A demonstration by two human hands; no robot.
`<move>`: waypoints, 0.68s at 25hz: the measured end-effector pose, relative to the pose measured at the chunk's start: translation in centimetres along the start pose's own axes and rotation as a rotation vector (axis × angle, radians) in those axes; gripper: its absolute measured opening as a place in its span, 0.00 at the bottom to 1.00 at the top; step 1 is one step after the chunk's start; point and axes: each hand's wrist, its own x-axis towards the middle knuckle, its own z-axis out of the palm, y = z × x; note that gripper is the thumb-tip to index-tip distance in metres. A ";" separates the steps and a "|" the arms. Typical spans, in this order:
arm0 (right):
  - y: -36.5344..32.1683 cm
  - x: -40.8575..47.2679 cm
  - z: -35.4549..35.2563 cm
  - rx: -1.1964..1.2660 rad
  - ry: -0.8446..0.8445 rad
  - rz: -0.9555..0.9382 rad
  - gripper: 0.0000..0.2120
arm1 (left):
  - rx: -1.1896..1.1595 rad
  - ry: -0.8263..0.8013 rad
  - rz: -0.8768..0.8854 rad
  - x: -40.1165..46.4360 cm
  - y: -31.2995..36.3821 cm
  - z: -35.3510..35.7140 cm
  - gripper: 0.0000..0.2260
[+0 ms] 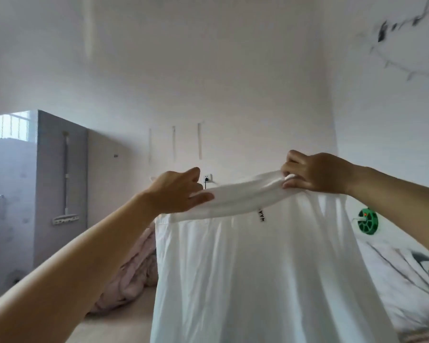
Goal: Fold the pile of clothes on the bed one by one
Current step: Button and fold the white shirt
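I've got the white garment (pixel 258 268) up in the air, held out in front of me by its top band. My right hand (pixel 315 173) is clamped on it: fingers curled over the edge, thumb underneath, pinching the bunched band at its right end. My left hand (pixel 177 191) has the other end, thumb on top of the cloth and fingers tucked behind it, so that's a pinch too, though looser-looking. The band sags a little between the two hands, and the rest hangs straight down below them in long soft pleats. A small black label (pixel 263 215) shows just under the band, nearer my right hand.

So where am I on the job? As I read it, this piece is at the very start: spread and lifted, not yet creased or laid down. No fold in it at all. Below and behind my left hand there's a rumpled pink heap (pixel 134 276) on the bed (pixel 124 325), which looks unfolded, so that's likely still to do. Below my right hand lies crumpled pale bedding or clothing (pixel 401 280); I can't tell which. I see no finished, folded stack anywhere from here, so most of the work looks ahead of me.
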 end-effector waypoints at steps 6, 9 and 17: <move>3.7 3.3 -2.3 -0.146 0.035 -0.076 0.19 | 0.294 -0.469 -0.129 4.3 -0.7 -1.4 0.35; 4.7 4.1 -2.5 0.161 -0.013 0.294 0.15 | -0.126 -0.251 -0.168 4.5 -1.3 -1.2 0.35; 4.2 4.3 -2.9 0.675 -0.118 0.701 0.11 | -0.044 -0.223 -0.166 4.8 -0.3 -0.2 0.18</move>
